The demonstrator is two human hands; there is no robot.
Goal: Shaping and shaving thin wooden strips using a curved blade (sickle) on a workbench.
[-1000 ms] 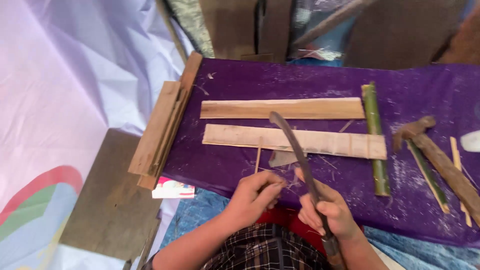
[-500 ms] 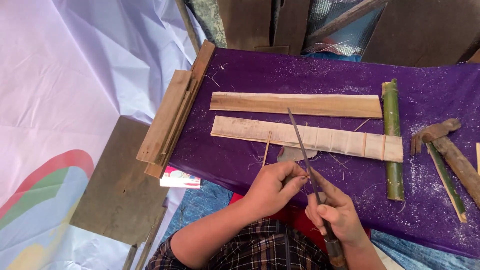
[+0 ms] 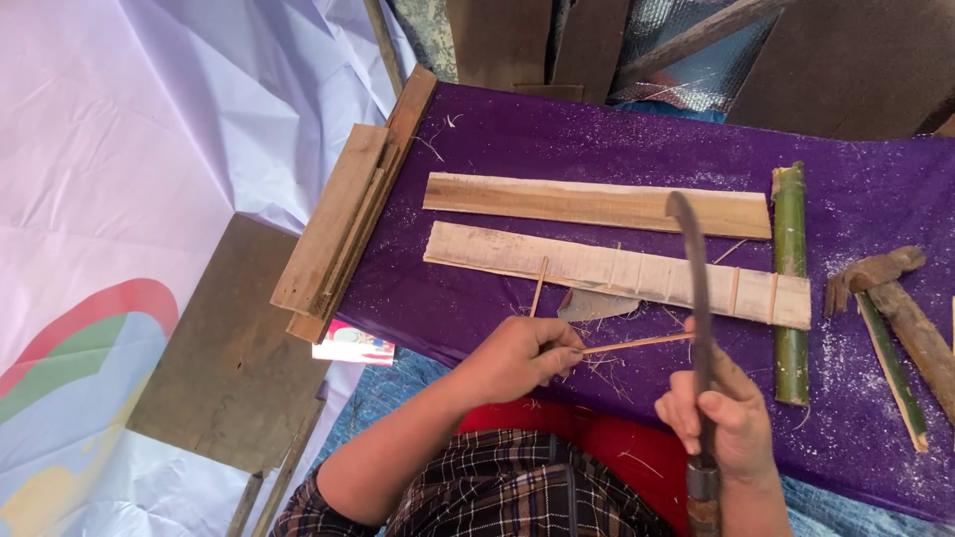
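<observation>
Two hands: left hand (image 3: 517,356), right hand (image 3: 718,418). One curved knife (image 3: 694,288), in the right hand. One thin stick (image 3: 637,343), in the left hand's fingers (image 3: 562,350). Two flat planks side by side on the purple surface (image 3: 597,139): far plank (image 3: 595,203), near plank (image 3: 617,270). One green bamboo pole (image 3: 790,268). One stack of boards (image 3: 343,229) at the surface's left edge; exact board count unclear. One dark board (image 3: 229,348) lower left. One small pink packet (image 3: 353,343). One second thin stick (image 3: 538,288) by the near plank. Right edge: several rough wood pieces (image 3: 895,298), at least three, count unclear.
</observation>
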